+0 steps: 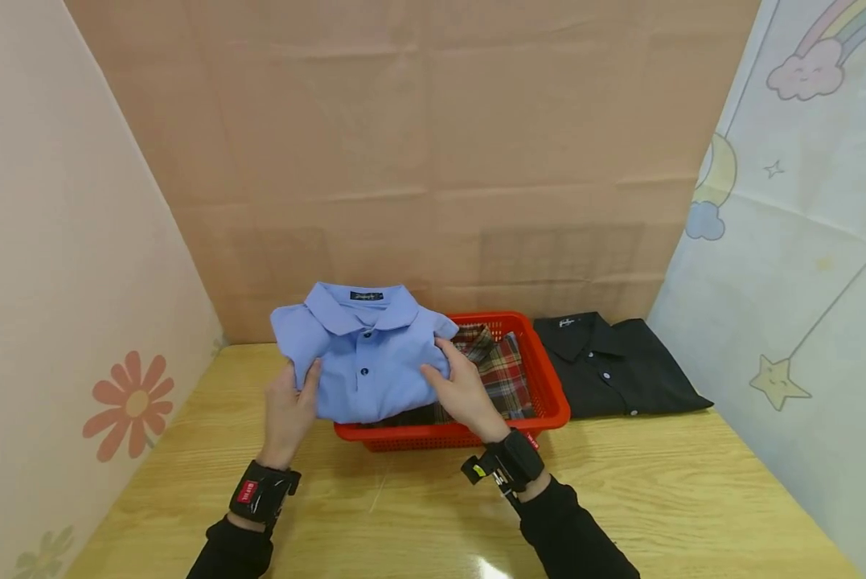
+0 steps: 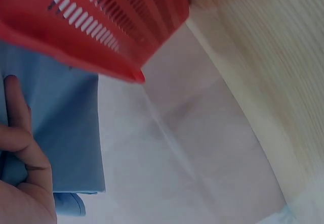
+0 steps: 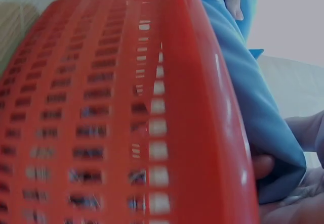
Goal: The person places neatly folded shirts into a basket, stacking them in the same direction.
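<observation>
A folded light blue collared shirt (image 1: 375, 366) is held up over the left part of a red plastic basket (image 1: 548, 386), its collar toward the back wall. My left hand (image 1: 288, 414) grips the shirt's left side, thumb on top and curled fingers beneath, as the left wrist view shows. On the other side, my right hand (image 1: 467, 392) pinches the shirt's right edge, thumb above and fingers below. Plaid cloth (image 1: 508, 374) in red, dark and cream lies inside the basket, partly hidden by the blue shirt.
To the right of the basket lies a folded black shirt (image 1: 613, 366) with white buttons. The wooden table (image 1: 404, 515) ends at a brown paper-covered wall (image 1: 418, 161) at the back. Patterned panels (image 1: 831, 265) stand on both sides.
</observation>
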A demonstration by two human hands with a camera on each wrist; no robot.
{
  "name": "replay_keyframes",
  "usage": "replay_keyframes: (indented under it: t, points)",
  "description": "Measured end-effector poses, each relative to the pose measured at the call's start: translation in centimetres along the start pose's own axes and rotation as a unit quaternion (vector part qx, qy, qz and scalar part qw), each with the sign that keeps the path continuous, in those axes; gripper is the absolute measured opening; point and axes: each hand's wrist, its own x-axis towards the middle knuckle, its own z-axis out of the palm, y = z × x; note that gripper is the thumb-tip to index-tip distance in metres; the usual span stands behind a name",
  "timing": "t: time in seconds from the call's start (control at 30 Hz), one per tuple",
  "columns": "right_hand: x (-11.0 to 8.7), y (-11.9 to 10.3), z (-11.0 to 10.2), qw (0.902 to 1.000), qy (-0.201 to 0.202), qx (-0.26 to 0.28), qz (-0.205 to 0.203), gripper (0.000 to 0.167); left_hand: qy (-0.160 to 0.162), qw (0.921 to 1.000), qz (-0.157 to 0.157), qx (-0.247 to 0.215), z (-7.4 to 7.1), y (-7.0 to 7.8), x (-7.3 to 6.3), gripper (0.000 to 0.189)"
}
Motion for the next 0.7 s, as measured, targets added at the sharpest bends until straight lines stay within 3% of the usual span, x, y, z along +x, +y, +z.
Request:
replay_keyframes:
  t: [0.37, 0.7]
  points:
    - [-0.2, 0.4, -3.1, 0.9982, 0.014, -0.056, 0.015, 0.055, -0.045, 0.9988, 0.0, -0.018, 2.2, 1.4, -0.4, 0.016]
    - [-0.5, 1.3, -6.1, 0.9951, 0.011, -0.093, 0.03, 0.057, -0.132, 0.9912, -0.008, -0.007, 4.0, 2.5, -0.4, 0.021]
